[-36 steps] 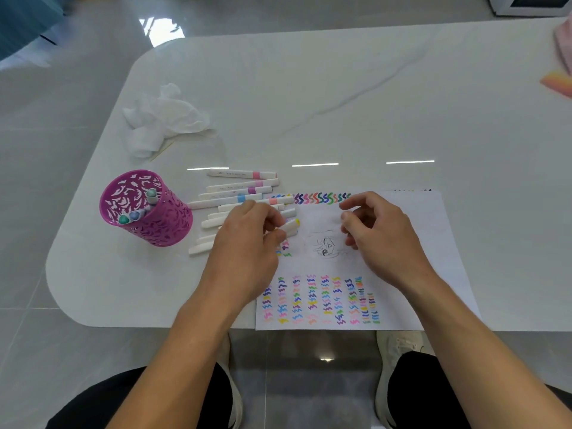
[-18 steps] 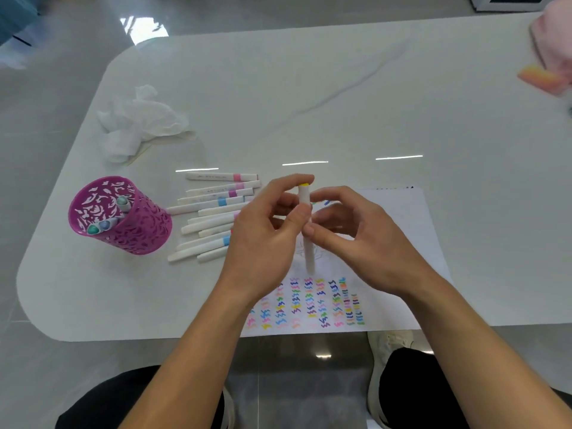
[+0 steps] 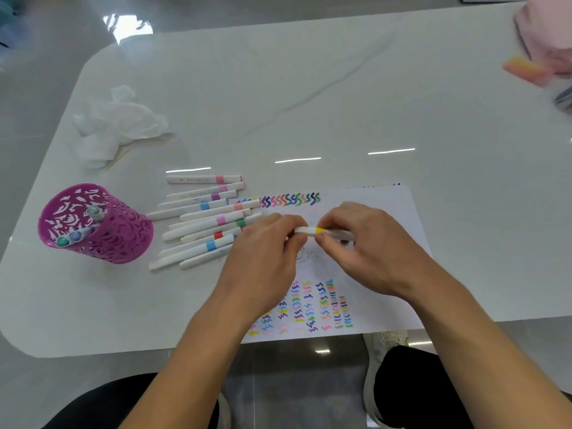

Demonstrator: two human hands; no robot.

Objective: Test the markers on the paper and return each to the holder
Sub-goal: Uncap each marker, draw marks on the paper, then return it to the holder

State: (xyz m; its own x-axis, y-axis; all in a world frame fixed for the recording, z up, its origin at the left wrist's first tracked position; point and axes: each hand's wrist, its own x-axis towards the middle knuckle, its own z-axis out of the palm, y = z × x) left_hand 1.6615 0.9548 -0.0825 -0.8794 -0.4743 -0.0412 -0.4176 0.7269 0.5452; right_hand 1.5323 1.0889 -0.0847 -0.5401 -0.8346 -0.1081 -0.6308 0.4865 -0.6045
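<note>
Glossy marble-look table (image 3: 309, 88); matt paper (image 3: 387, 212); perforated plastic holder (image 3: 123, 236); crumpled tissue (image 3: 114, 125)

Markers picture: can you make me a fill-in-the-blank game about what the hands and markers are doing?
1. The left hand and the right hand both hold one marker with a ____ band.
2. The holder stands to the ____ of the loose markers.
3. The colored squiggles are drawn on the ____.

Missing words: yellow; left; paper
</note>
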